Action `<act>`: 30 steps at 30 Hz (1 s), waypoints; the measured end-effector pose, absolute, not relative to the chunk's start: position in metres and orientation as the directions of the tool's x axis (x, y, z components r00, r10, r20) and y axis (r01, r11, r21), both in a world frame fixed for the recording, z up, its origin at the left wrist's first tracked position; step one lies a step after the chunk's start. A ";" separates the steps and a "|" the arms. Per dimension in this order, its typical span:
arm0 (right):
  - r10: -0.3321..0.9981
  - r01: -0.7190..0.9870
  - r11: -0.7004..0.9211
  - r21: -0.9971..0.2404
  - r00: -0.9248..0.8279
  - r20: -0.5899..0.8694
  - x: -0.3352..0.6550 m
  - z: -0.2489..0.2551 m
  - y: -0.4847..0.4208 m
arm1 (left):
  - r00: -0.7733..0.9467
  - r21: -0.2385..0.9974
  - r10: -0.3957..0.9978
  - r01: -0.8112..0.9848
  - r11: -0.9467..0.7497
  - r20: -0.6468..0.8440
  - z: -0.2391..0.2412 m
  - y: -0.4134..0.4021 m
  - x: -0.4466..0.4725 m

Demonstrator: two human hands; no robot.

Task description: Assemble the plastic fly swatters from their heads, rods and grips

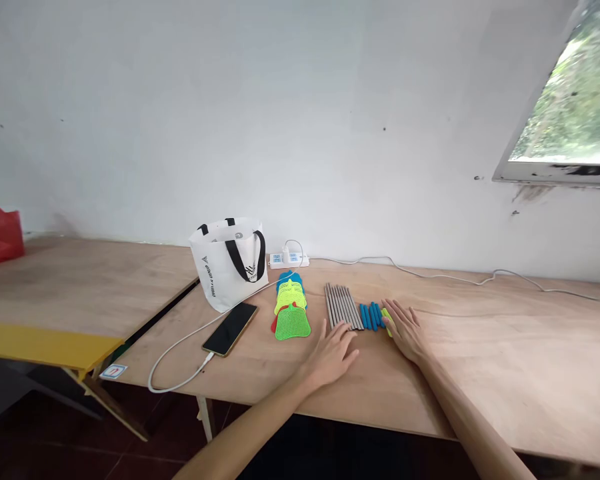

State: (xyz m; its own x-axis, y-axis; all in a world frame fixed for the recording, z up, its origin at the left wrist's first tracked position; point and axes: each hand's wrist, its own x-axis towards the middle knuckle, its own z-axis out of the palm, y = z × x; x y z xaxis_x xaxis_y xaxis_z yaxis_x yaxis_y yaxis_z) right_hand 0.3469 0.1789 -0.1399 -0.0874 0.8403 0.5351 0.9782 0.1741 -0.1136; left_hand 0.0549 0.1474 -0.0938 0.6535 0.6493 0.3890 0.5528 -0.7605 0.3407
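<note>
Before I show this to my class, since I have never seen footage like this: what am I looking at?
There is no machine here, just a person's two bare hands. The single picture comes from a camera worn on the head, looking forward and down.

On the wooden table are a white bag, a power strip, a phone, overlapping mesh pieces in blue, yellow, red and green, a row of grey rods and short blue pieces.

The left hand lies open, its fingers by the near ends of the rods. The right hand partly covers something yellow-green beside the blue pieces. Neither hand appears to be lifting anything.
</note>
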 end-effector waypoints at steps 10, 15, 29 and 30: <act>0.735 0.824 0.559 -0.095 -0.439 0.517 0.218 -0.098 0.088 | 0.261 0.649 0.924 0.657 -0.382 0.280 -0.079 0.119 -0.035; 0.839 0.840 0.475 -0.261 -0.343 0.423 0.206 -0.099 0.082 | 0.303 0.595 0.929 0.714 -0.370 0.213 -0.080 0.136 -0.036; 0.852 0.834 0.465 -0.298 -0.329 0.408 0.217 -0.112 0.089 | 0.244 0.633 0.948 0.705 -0.319 0.205 -0.078 0.134 -0.034; 0.850 0.834 0.466 -0.295 -0.329 0.411 0.217 -0.112 0.089 | 0.255 0.620 0.944 0.712 -0.330 0.209 -0.078 0.134 -0.034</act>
State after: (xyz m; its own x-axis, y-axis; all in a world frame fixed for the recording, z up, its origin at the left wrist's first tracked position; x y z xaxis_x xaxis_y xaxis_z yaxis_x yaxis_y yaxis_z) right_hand 0.2171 0.0887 -0.1116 -0.3289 0.8502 0.4110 0.8342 0.4656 -0.2955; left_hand -0.0337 0.1339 -0.0782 0.2554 0.9439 0.2093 0.7120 -0.3300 0.6198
